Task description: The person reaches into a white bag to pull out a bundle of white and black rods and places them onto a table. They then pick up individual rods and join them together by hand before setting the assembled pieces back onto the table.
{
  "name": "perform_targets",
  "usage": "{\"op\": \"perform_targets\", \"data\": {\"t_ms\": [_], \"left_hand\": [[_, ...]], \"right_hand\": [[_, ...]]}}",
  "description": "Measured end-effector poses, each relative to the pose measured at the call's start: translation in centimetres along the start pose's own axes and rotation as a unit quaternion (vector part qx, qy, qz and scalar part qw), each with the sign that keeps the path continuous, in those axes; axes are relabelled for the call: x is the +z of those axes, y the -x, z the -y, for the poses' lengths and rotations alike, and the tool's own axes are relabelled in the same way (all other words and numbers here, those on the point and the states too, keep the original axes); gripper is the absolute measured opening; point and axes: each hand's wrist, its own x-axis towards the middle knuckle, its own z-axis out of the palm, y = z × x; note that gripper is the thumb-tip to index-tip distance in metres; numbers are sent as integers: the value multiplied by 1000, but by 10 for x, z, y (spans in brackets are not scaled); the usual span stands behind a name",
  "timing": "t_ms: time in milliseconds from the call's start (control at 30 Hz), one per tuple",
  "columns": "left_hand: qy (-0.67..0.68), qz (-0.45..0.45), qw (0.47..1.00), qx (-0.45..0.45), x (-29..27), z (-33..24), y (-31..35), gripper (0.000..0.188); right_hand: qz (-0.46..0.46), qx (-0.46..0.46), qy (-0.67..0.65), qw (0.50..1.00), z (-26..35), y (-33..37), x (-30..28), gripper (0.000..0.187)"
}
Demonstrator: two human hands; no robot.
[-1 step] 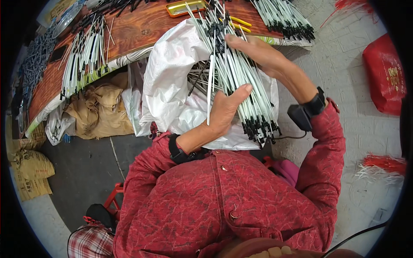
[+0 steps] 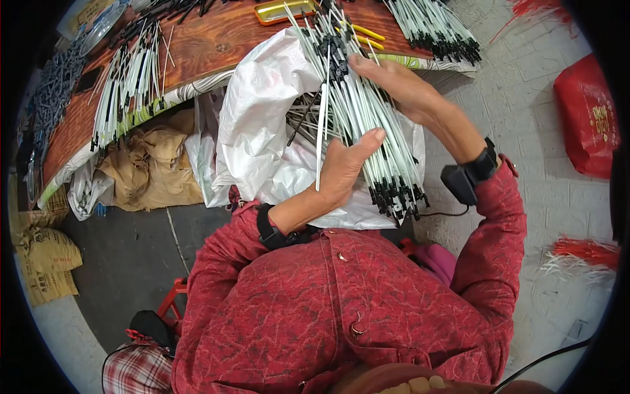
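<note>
A thick bundle of thin white rods with black end pieces (image 2: 392, 169) lies slanted across both my hands, above a white woven sack (image 2: 252, 105). My left hand (image 2: 342, 165) is closed around the bundle's lower part, thumb lying across the top. Its other fingers are hidden under the rods. Farther up, my right hand (image 2: 403, 88) grips the bundle's right side near a cluster of black pieces, with most fingers out of sight. One loose white rod sticks out left of the bundle. More rods show inside the sack's mouth.
On the wooden table (image 2: 223, 49) are another rod pile (image 2: 131, 85), a third rod pile (image 2: 433, 29), yellow-handled pliers (image 2: 366, 33), a yellow tray (image 2: 285, 11) and many grey parts (image 2: 56, 92). A red bag (image 2: 587, 118) stands on the floor at right. Brown paper sacking (image 2: 157, 171) sits under the table.
My right hand has shifted very slightly to the right along the bundle. My left hand keeps its place.
</note>
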Motion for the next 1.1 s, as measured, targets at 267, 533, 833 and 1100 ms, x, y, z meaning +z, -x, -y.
{"op": "perform_targets", "data": {"t_ms": [267,533,833,1100], "left_hand": [[-25,3,1000,14,-7,5,-6,38],[-215,13,976,20,-24,12,0,38],[-321,39,946,-6,-34,-1,-9,42],[-373,134,913,-95,-60,-14,-11,47]], "right_hand": [[-18,78,-127,989,-18,5,9,43],[120,69,27,990,-34,-4,-3,63],[151,96,-51,983,-49,-17,-9,77],[124,51,-70,988,-53,-24,5,68]]}}
